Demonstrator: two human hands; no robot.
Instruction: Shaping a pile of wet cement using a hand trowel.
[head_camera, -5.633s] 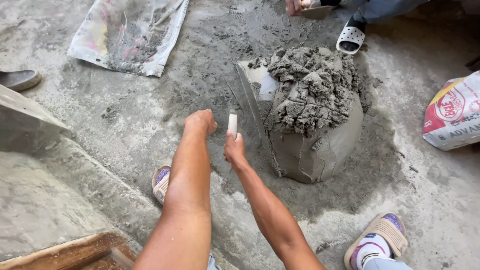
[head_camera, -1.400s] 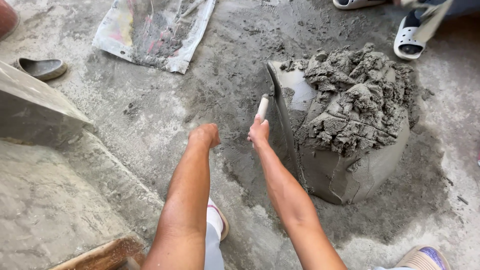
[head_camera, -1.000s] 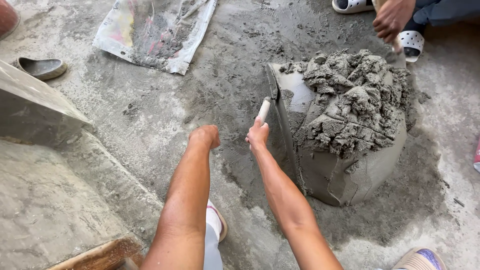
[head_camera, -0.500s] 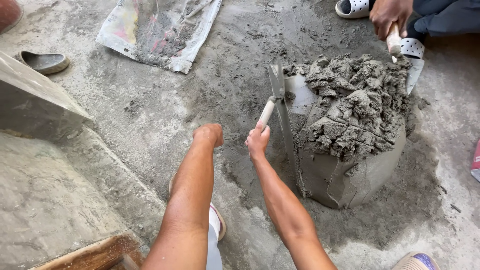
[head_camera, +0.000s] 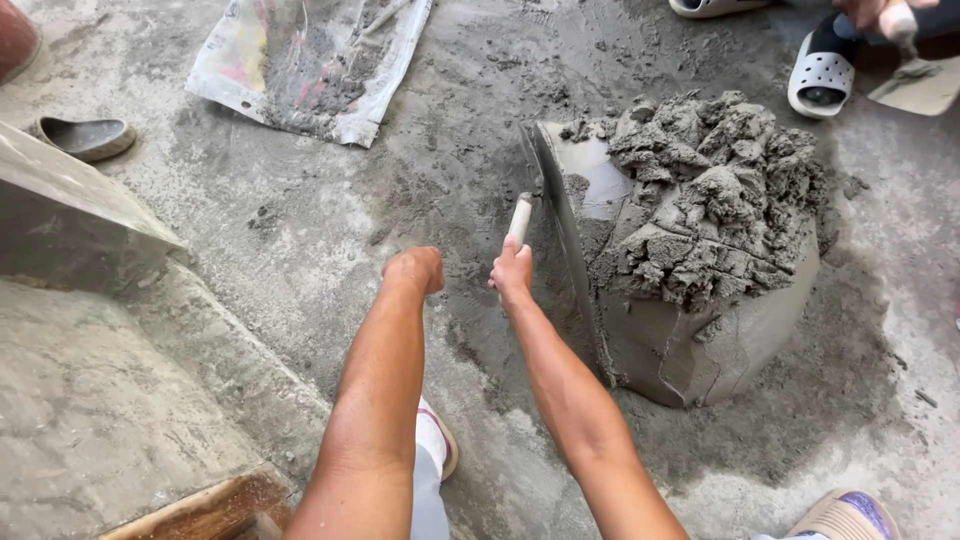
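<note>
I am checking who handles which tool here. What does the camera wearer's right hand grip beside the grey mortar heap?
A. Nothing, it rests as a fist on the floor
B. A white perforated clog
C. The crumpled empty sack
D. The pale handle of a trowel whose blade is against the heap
D: the right hand closes on the pale handle of the trowel, its blade against the grey mortar heap; the left hand is a bare fist.

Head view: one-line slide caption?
Right hand grips a trowel against a mortar mound; left hand fisted, empty.
</note>
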